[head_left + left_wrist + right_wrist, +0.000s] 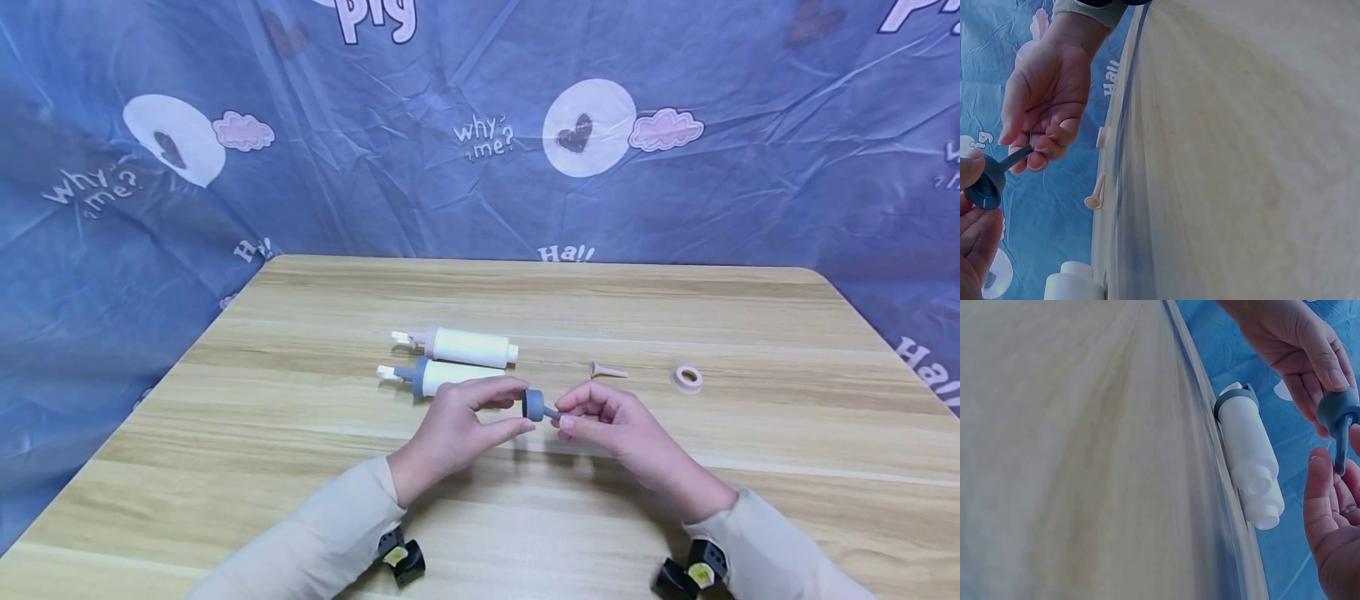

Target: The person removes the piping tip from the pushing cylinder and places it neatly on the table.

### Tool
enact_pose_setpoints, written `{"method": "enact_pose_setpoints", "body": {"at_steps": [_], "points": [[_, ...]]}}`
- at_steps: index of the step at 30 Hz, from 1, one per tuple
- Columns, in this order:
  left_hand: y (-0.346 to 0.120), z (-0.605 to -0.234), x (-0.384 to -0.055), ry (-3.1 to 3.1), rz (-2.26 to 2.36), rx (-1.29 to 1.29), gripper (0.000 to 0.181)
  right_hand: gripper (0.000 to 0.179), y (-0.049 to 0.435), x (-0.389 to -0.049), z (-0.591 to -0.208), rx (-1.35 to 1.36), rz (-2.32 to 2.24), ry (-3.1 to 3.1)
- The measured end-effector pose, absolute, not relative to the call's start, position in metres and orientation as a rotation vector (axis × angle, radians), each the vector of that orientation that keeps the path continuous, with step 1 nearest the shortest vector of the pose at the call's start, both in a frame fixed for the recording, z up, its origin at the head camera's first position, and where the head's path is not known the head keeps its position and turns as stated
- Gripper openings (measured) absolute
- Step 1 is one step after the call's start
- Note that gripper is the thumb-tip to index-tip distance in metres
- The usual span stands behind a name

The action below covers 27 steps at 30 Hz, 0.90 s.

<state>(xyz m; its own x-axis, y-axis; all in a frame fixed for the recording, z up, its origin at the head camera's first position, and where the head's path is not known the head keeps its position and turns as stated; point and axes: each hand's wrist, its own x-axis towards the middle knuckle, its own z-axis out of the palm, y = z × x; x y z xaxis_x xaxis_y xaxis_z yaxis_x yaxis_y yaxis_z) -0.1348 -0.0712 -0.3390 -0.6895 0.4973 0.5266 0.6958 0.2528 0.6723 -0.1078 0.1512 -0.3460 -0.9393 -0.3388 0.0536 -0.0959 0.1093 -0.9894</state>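
Above the table's middle, a blue-grey cap (533,405) with a thin spout (552,413) is held sideways between both hands. My left hand (465,421) pinches the cap's rim between thumb and fingers; its hollow side shows in the left wrist view. From the other side, my right hand (618,429) pinches the end of the spout, which points right. In the right wrist view the cap (1337,411) sits above the right fingertips, and the right thumb is partly cut off by the frame edge.
Behind the left hand lie two white bottles, one with a pink collar (471,347) and one with a blue-grey collar (450,377), the latter partly hidden. A pink flared spout (609,371) and a pink ring cap (687,379) lie to the right. A blue printed cloth (420,150) hangs behind the table.
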Motion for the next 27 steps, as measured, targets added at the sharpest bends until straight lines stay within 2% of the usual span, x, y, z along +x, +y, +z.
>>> {"method": "enact_pose_setpoints", "body": {"at_steps": [9,18,27], "points": [[-0.0728,-0.3395,-0.1345,-2.34,-1.432,-1.083,0.035,0.024,0.1534,-0.1078,-0.3439,-0.439,-1.915,2.259],[-0.0741,-0.3412,-0.1341,-2.361,-1.442,-1.067,0.035,0.021,0.1538,-0.1099,-0.34,-0.312,-1.927,2.356],[-0.0737,-0.341,-0.1334,-2.396,-1.477,-1.041,0.036,0.016,0.1516,-0.1106,-0.3405,-0.367,-1.989,2.327]]}}
